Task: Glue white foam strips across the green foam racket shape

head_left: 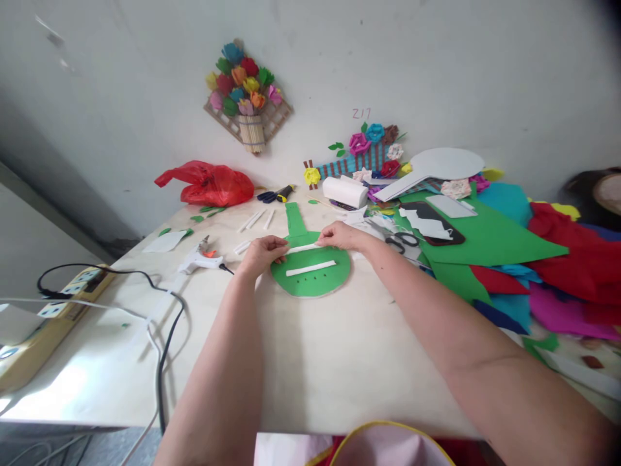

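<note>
A round green paddle-shaped piece (315, 285) with a handle lies on the table, its handle pointing away from me. Across its upper part runs a white paper strip (301, 248). My left hand (266, 254) pinches the strip's left end, and my right hand (336, 235) pinches its right end. Below it, a second white strip (310, 268) rests on the green surface, above a row of several small dark dots. Further white strips (255, 219) lie beyond my left hand. The glue gun (201, 259) stands to the left.
At the left edge is a power strip (72, 301) with cables trailing over the table. Behind lie a red plastic bag (213, 184) and pliers (276, 194). Scissors (402, 241), a phone (431, 223), a white roll (345, 191) and piled coloured sheets (495, 226) occupy the right.
</note>
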{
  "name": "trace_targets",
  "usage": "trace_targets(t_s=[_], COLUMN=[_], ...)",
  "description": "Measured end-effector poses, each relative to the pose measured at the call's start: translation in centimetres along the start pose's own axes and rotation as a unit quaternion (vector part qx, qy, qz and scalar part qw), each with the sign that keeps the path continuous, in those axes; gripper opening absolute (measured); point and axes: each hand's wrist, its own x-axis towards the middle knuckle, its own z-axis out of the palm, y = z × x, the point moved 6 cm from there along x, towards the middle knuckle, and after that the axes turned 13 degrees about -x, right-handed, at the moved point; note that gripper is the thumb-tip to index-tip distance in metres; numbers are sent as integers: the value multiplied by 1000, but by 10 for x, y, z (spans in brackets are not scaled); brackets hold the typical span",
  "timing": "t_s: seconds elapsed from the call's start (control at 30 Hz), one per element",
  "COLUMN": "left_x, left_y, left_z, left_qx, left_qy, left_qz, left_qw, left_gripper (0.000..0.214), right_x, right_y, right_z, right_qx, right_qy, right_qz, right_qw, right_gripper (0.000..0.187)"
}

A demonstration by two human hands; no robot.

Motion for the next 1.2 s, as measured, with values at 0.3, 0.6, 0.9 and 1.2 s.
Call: trace_targets(t_s=[0.3, 0.6, 0.9, 1.2], left_x=[3, 7, 10, 5], left_y=[0, 6, 0, 8], left_z=[-2, 0, -4, 2], left_qx=[120, 316, 286, 230], left_qy=[19, -30, -40, -72], left_qz=[11, 105, 104, 102], left_qw=[993, 942, 952, 965], left_gripper=[35, 23, 23, 19], right_x=[2, 6, 6, 4], right_y=[8, 11, 7, 10], right_z=[4, 6, 8, 7], right_qx=[10, -15, -41, -31], right_qy=[2, -2, -28, -33], right_qz=[29, 5, -35, -19], right_qw=[1000, 1000, 998, 999], right_gripper=[11, 12, 11, 12])
